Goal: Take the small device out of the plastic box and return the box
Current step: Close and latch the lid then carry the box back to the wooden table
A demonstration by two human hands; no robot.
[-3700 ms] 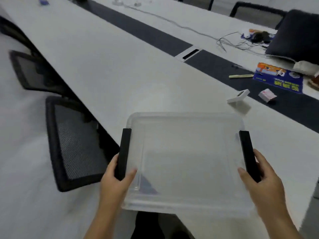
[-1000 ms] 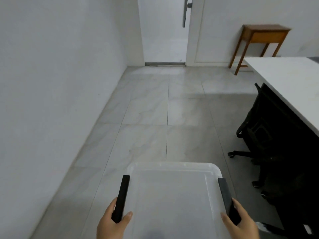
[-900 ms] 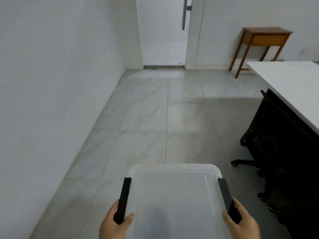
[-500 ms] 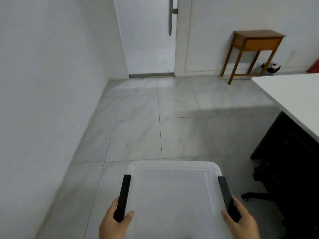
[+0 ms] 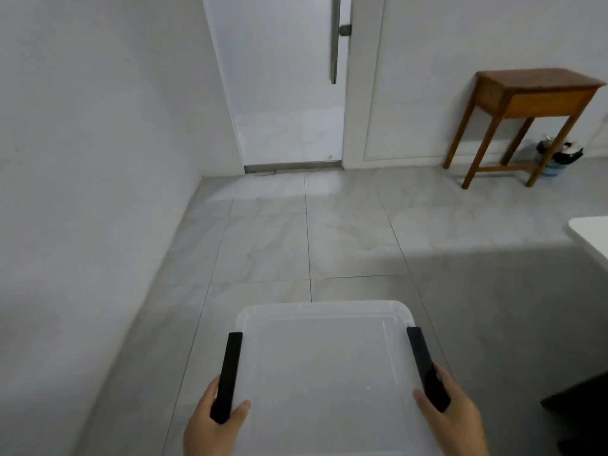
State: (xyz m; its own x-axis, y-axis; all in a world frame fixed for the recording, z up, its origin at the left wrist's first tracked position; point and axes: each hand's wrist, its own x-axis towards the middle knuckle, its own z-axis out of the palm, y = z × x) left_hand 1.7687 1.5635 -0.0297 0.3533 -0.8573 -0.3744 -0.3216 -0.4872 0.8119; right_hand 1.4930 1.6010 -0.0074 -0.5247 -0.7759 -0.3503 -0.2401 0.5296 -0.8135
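Head view: carries a translucent plastic box, lid on, held out in front over the tiled floor, well away from any resting place. Grips it from both sides: left hand curled round the black left latch, thumb lying on the lid; right hand wrapped the same way round the right latch, with the fingers underneath out of sight. Shows no small device anywhere; looks empty through the cloudy lid, though cannot say for certain.

Likely trouble from here:

- Bears the whole weight on the latches, it seems. Could pop one open with a squeeze or a jolt, loosening the lid and dropping that side of the box.
- Hides the floor just ahead of the feet behind the box. Could mean a stumble on anything lying there.
- Faces a door that looks shut, bar handle high up. Would need a hand freed to open it, if that is the route; probably tips or slips a wide box held by one latch.
- Passes between the wall on the left and the corner of a white table on the right. Might clip that corner on a turn and knock the grip loose.
- Stands well clear of the wooden side table.
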